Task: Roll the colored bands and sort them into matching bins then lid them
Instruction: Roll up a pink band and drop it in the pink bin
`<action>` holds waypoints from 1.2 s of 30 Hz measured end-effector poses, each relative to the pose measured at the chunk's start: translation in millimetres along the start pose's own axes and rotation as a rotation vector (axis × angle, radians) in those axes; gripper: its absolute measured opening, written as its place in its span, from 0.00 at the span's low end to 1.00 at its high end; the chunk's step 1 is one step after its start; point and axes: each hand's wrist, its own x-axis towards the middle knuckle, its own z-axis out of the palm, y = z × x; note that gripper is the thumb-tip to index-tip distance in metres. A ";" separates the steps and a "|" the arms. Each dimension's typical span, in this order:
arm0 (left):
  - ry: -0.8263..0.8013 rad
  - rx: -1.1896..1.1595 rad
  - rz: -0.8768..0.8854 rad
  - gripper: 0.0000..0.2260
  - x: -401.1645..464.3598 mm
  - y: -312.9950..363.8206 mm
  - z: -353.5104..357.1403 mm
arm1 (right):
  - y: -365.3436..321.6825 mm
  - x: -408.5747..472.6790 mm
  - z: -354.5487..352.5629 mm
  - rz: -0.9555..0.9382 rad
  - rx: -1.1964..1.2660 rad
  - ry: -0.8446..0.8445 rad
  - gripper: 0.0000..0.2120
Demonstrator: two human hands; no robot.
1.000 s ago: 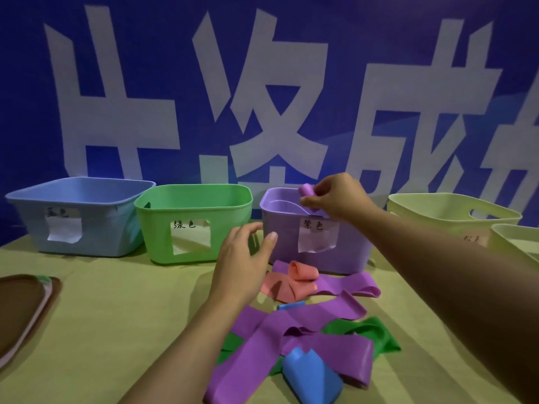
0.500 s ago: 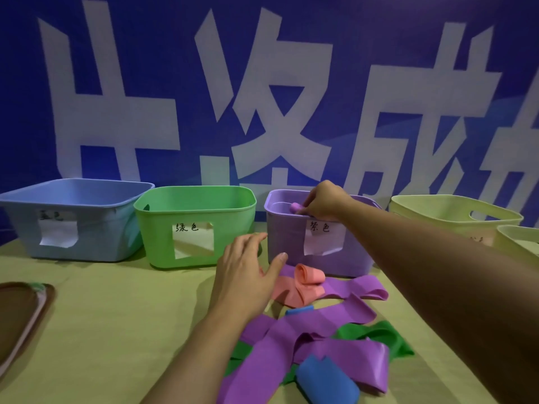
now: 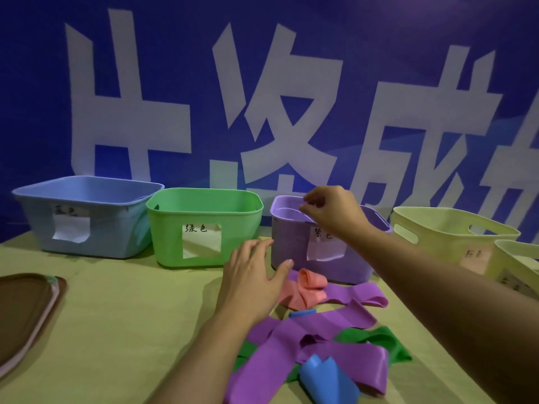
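Note:
Four labelled bins stand in a row: blue [image 3: 35, 217], green [image 3: 175, 246], purple [image 3: 287, 249] and pale yellow [image 3: 431, 228]. My right hand [image 3: 332, 211] hovers over the purple bin's rim with loosely curled fingers and nothing visible in it. My left hand [image 3: 250, 278] floats flat with spread fingers above the table in front of the green and purple bins. Loose bands lie in a pile before me: purple bands [image 3: 315, 330], a salmon band [image 3: 306, 290], a green band [image 3: 379, 342] and a blue band [image 3: 323, 380].
A second pale yellow bin [image 3: 516, 260] sits at the far right. Stacked lids [image 3: 26, 313], brown on top, lie at the left table edge. A blue banner wall stands right behind the bins.
The rolled purple band that my right hand held over the purple bin is gone from my fingers, and that hand has lifted slightly. My left hand stayed hovering.

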 end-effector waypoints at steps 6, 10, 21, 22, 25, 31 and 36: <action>-0.020 -0.006 0.030 0.26 -2.5 6.5 -2.3 | -9.4 -65.9 -10.3 -0.060 0.135 0.052 0.10; -0.074 0.025 0.038 0.26 -5.9 7.9 0.5 | 15.8 -105.1 20.0 0.091 0.021 -0.087 0.13; -0.154 0.062 0.051 0.24 -8.5 8.5 8.1 | 34.7 -120.5 49.3 0.167 -0.068 -0.065 0.12; -0.159 0.056 0.048 0.24 -9.0 9.3 8.2 | 35.3 -120.3 48.5 0.158 -0.026 -0.036 0.11; -0.169 0.028 0.046 0.23 -10.0 11.8 9.2 | 33.3 -121.6 42.5 0.136 0.096 0.015 0.04; -0.132 -0.195 0.040 0.20 -12.2 21.7 11.3 | 24.7 -128.6 28.9 0.055 0.246 0.055 0.07; -0.152 -0.359 0.176 0.18 -14.3 27.7 5.3 | 14.8 -132.3 21.5 -0.037 0.361 0.032 0.03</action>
